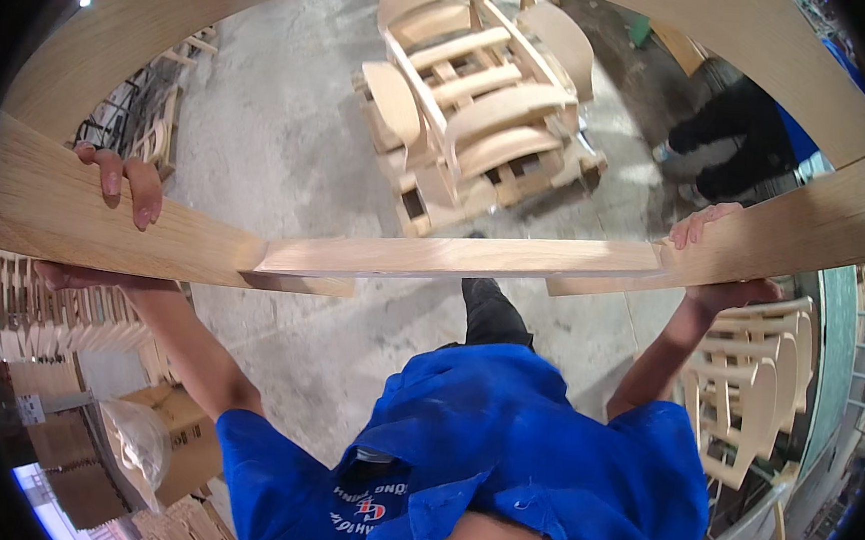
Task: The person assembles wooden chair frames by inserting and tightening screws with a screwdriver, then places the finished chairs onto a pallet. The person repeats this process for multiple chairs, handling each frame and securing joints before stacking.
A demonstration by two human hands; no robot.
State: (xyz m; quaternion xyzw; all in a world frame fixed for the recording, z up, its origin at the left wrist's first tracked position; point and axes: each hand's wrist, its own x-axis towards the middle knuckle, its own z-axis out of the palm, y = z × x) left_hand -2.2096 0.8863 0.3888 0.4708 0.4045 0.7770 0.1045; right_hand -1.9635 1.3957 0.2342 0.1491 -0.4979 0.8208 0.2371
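A pale, unfinished wooden chair frame with a curved back rail (453, 256) is held raised above the concrete floor (281, 139), close under the camera. The left hand (104, 227) is wrapped shut around 1 rail, fingers over its top edge; the right hand (719, 265) is closed on the opposite rail. Lifting appears done; setting down is judged still to come. A stack of matching pale wooden chairs (474, 102) lies ahead on the floor, and more stand at the right (751, 383).
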